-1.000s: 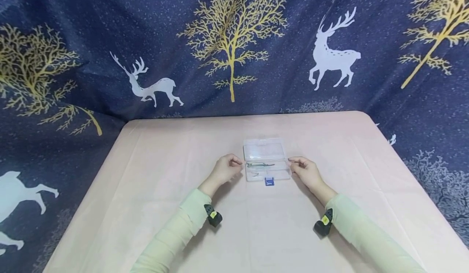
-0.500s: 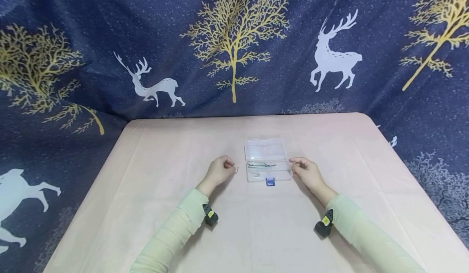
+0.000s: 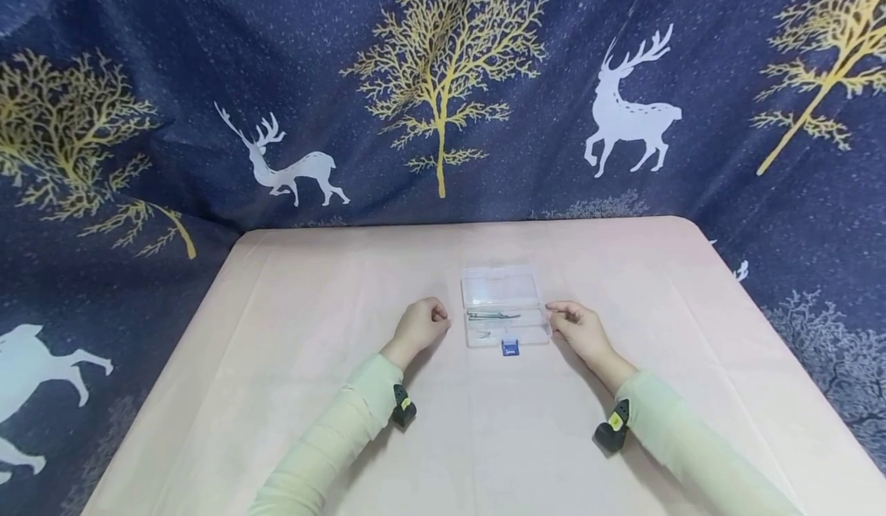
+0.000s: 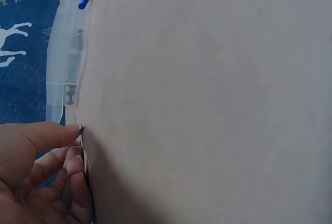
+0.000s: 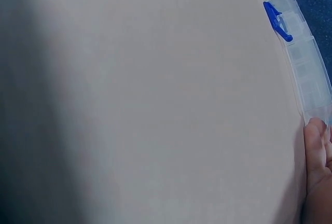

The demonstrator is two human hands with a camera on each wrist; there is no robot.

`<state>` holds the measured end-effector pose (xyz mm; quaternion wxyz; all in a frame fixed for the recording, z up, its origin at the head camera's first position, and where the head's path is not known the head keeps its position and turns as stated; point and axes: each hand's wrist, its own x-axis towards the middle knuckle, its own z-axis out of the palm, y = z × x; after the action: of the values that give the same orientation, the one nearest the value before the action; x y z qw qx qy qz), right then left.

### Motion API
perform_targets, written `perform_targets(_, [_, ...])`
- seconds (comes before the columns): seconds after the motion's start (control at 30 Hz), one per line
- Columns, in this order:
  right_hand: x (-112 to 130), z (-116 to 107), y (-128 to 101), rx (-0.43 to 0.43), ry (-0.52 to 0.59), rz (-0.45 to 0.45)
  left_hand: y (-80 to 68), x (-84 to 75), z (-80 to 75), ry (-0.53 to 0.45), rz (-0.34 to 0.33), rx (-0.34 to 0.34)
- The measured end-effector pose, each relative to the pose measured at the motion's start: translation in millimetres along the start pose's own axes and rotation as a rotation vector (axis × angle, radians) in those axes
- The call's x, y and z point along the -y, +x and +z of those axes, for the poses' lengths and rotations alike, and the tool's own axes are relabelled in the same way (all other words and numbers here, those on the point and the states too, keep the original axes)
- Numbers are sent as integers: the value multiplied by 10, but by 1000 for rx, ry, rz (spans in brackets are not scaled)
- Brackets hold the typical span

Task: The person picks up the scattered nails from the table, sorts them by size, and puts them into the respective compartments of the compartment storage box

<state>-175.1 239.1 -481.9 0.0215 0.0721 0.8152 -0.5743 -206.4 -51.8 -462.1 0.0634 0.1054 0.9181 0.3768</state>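
Observation:
A clear plastic box [image 3: 500, 334] with a blue latch [image 3: 510, 347] lies on the table, its lid [image 3: 500, 285] tipped back. Several thin greenish metal pieces [image 3: 493, 316] lie in its rear part, and one small thin piece [image 3: 484, 335] is in the front part. Just left of the box, my left hand [image 3: 420, 327] pinches a tiny dark-tipped piece [image 4: 81, 129] between thumb and finger; its kind is too small to tell. At the box's right end, my right hand [image 3: 580, 327] holds the side with thumb and fingers [image 5: 315, 136].
The table [image 3: 484, 439] has a pale pink cover. A dark blue cloth [image 3: 388, 154] with deer and trees hangs behind its far edge. Each wrist carries a small black camera [image 3: 404, 407].
My left hand drew back left from the box, showing a small thin piece at its fingertips, then shifted slightly back toward the box. My right hand stays at the box's right end.

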Motion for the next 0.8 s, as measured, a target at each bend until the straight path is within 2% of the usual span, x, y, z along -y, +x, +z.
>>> perform_targets(0.3, [-24,12,13,-10,20,-3,14,-52,3,65,-25,14])
perform_targets(0.53, [-25,3,13,-4,16,6,31,-142,33,164,-55,39])
perform_targets(0.8, [-8,-3,2,-7,13,2,38,-162,55,166,-90,27])
